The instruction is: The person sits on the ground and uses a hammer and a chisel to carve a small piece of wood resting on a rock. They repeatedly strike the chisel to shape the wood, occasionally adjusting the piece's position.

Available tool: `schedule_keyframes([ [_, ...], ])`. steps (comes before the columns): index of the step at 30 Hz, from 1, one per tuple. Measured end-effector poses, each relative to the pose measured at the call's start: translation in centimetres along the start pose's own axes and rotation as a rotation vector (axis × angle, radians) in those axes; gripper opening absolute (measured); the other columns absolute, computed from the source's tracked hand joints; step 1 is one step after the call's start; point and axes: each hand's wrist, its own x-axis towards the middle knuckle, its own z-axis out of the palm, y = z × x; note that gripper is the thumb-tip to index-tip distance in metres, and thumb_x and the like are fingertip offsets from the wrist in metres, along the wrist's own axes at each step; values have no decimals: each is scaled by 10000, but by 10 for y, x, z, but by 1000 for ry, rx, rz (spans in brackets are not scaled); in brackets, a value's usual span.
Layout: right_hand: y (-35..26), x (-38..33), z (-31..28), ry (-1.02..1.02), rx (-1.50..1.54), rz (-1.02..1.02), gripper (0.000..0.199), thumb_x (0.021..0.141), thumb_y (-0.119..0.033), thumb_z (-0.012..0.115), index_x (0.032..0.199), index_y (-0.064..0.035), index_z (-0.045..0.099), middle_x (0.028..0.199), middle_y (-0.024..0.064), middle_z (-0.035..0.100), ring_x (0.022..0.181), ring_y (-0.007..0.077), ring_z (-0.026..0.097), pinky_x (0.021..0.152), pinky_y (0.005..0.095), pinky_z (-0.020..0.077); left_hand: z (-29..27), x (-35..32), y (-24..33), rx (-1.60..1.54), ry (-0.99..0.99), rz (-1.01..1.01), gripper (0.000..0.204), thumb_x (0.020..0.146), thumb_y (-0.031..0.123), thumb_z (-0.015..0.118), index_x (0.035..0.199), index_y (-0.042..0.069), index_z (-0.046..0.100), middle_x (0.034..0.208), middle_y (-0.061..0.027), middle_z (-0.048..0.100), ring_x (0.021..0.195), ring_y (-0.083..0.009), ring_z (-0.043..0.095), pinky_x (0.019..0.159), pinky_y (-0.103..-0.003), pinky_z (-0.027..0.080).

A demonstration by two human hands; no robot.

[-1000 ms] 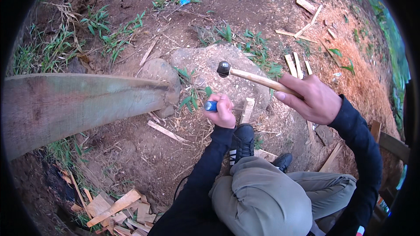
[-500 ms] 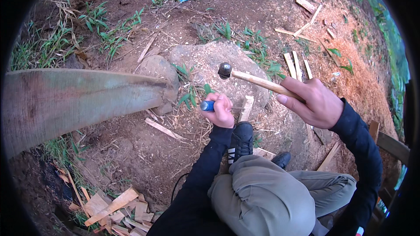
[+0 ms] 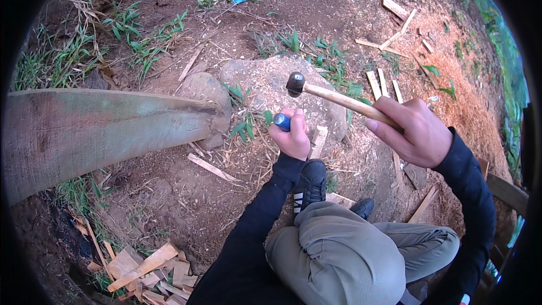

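My left hand (image 3: 293, 138) is closed round a blue-handled chisel (image 3: 281, 120), whose capped butt end points up and left. Its blade is hidden behind the fist. Just right of that hand, a short pale wood piece (image 3: 318, 141) leans by the toe of my dark shoe (image 3: 312, 183), over a flat rock (image 3: 248, 73). In my right hand (image 3: 415, 130) is a hammer (image 3: 339, 98), gripped partway along its wooden handle. Its dark rounded head hangs above and slightly right of the chisel's butt, apart from it.
A long weathered board (image 3: 107, 135) reaches in from the left, its end by a round stone (image 3: 206, 93). Offcuts (image 3: 149, 265) are heaped at the lower left. More wood strips (image 3: 374, 85) and sawdust lie on the right, with grass tufts between.
My left hand has shifted right and slightly up, turning the chisel so its blade no longer shows. The hammer and my right hand have moved a little to the right.
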Motion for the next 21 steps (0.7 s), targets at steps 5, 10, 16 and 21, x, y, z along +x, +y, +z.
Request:
schedule_keyframes([
  [5, 3, -1, 1, -6, 27, 12, 242, 959, -218, 568, 856, -9, 501, 528, 162, 477, 491, 364, 549, 494, 440, 417, -3, 0, -3, 3, -6, 17, 267, 881, 46, 553, 674, 81, 387, 508, 24, 381, 398, -61, 329, 386, -262, 278],
  [10, 3, -3, 0, -5, -4, -4, 234, 960, -213, 567, 865, -10, 502, 527, 157, 467, 494, 362, 548, 489, 438, 410, -9, 4, -21, 110, -86, 156, 246, 863, 37, 568, 667, 69, 422, 516, 3, 423, 423, -63, 380, 400, -253, 298],
  [16, 2, -6, -4, -1, 10, -18, 226, 959, -211, 570, 879, -14, 491, 531, 160, 458, 498, 361, 547, 488, 442, 401, -14, -5, -17, 96, -44, 106, 248, 856, 29, 542, 657, 75, 402, 514, 7, 400, 422, -66, 355, 398, -254, 292],
  [21, 5, -8, -4, 21, 7, -12, 226, 960, -213, 570, 884, -20, 481, 533, 158, 456, 497, 358, 548, 485, 437, 398, 2, 3, 7, -64, -45, -12, 263, 870, 29, 527, 651, 77, 388, 509, 11, 388, 410, -67, 334, 392, -256, 269],
])
